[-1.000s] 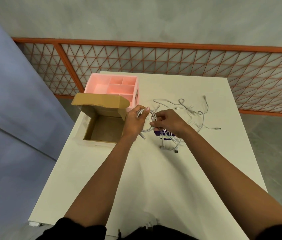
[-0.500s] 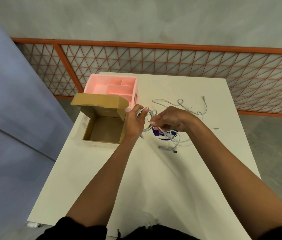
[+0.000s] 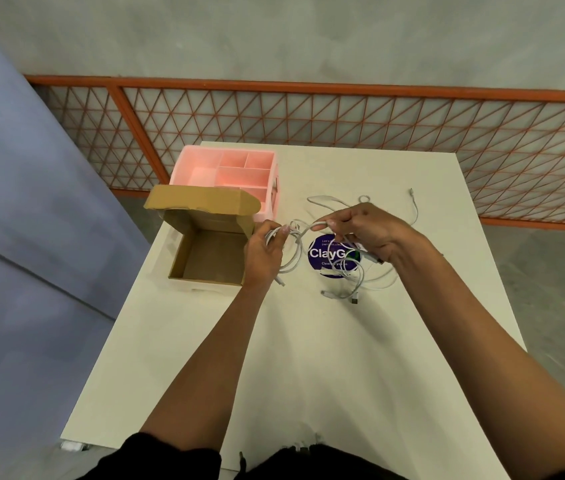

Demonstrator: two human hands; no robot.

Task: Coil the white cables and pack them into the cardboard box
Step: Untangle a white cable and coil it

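Observation:
My left hand (image 3: 263, 251) grips a partly wound coil of white cable (image 3: 293, 258), its loops hanging below my fingers just right of the open cardboard box (image 3: 201, 252). My right hand (image 3: 367, 232) pinches the same cable's free length between thumb and fingertips, a hand's width to the right. More loose white cables (image 3: 360, 285) lie tangled on the white table (image 3: 343, 358) under and beyond my right hand. The box is empty, with its lid flap standing up at the back.
A pink divided organizer (image 3: 236, 171) stands behind the box at the table's far left. A round purple sticker (image 3: 322, 254) lies on the table under the cables. An orange mesh railing (image 3: 309, 119) runs behind the table.
My right hand has lifted and swung right, drawing the cable strand out from the coil in my left hand. The purple sticker is now uncovered.

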